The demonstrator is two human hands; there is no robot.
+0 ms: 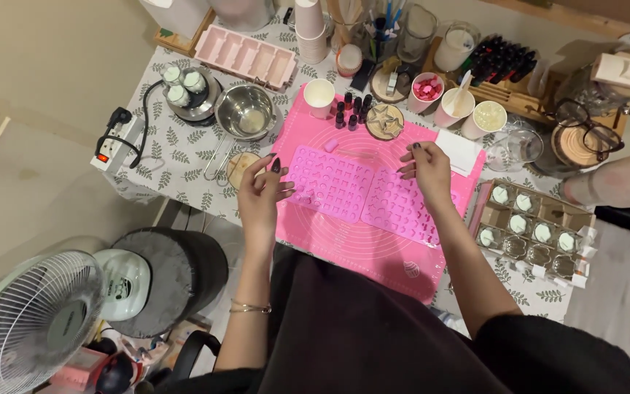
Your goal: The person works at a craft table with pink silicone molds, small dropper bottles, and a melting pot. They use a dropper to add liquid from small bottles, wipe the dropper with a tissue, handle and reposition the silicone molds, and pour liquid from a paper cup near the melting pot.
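Two pink silicone moulds with small shaped cavities lie side by side on a pink mat [373, 252]: the left mould [329, 181] and the right mould [401, 206]. My left hand [262, 191] rests at the left edge of the left mould, fingers loosely curled, holding nothing that I can see. My right hand [426, 169] hovers over the top edge of the right mould, fingers bent down and apart, touching or nearly touching it.
Beyond the mat stand a white cup [319, 96], small dark bottles [351, 111], a steel pot [246, 111], a star-shaped tin [385, 121], cups of wax pieces [426, 90], a cardboard tray of jars [532, 230]. A power strip [114, 142] and fan [30, 317] sit left.
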